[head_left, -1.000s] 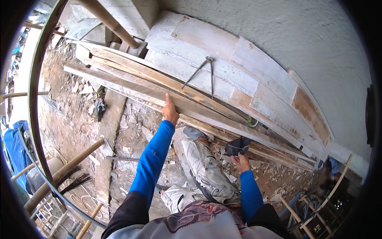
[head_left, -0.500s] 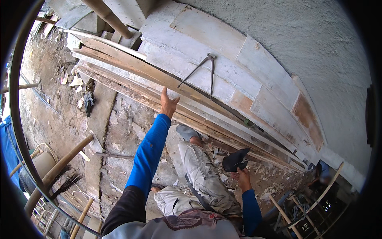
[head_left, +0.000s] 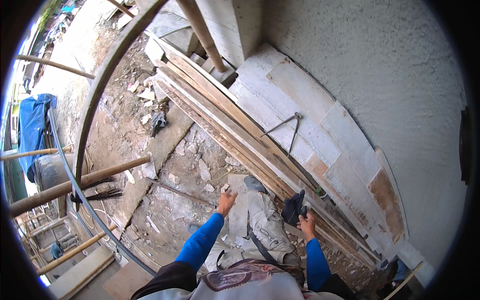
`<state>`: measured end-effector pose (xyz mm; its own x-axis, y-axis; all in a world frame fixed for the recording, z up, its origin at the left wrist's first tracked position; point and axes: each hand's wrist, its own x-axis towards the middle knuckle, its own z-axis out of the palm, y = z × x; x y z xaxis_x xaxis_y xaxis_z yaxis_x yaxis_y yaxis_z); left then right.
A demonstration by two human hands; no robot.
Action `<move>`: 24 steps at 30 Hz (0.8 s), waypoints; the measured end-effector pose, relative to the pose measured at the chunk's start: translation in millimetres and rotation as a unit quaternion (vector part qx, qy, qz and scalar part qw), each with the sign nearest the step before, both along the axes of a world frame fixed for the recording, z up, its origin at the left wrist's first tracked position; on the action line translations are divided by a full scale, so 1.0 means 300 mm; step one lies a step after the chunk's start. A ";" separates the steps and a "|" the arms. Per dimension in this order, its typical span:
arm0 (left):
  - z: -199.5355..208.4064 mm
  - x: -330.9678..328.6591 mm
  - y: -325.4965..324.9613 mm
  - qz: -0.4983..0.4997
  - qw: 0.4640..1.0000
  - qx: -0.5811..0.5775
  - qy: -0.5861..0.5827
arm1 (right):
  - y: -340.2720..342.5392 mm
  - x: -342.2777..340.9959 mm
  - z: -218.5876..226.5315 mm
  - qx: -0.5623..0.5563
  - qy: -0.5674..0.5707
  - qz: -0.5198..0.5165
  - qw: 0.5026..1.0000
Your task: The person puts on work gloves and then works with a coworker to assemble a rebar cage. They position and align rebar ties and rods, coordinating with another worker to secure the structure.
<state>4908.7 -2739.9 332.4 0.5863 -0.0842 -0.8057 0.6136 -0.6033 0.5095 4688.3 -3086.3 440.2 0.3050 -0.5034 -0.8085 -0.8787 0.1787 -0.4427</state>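
Note:
My right hand (head_left: 307,226) grips a black glove (head_left: 291,210) by one end, in front of my right thigh. Empty, with the fingers loosely apart, my left hand (head_left: 227,203) hovers over the littered ground left of my legs. A pair of pincers (head_left: 295,120) rests with its long handles spread on the pale boards (head_left: 320,127) by the wall. Between those boards and my feet runs a stack of long timber planks (head_left: 227,122), beyond both hands.
A rough grey wall (head_left: 385,65) rises on the right. Bamboo poles (head_left: 92,180) and a curved bar (head_left: 97,80) cross the left side. Rubble and a dark crumpled scrap (head_left: 158,121) litter the ground. A blue tarp (head_left: 34,125) hangs over a drum (head_left: 52,169) at far left.
My left hand has drawn back from the planks toward my body. My right hand has raised the black glove slightly. The view has turned, bringing more of the left side into sight.

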 end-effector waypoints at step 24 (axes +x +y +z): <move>1.342 -0.269 0.250 0.530 0.750 -0.206 -0.339 | 0.816 1.084 1.069 -0.011 -0.519 0.616 0.592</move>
<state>4827.9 -2664.9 735.0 0.7619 0.5592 -0.3267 0.1535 0.3342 0.9299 5013.4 -2841.5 760.9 0.7781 0.6125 0.1396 0.4122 -0.3301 -0.8492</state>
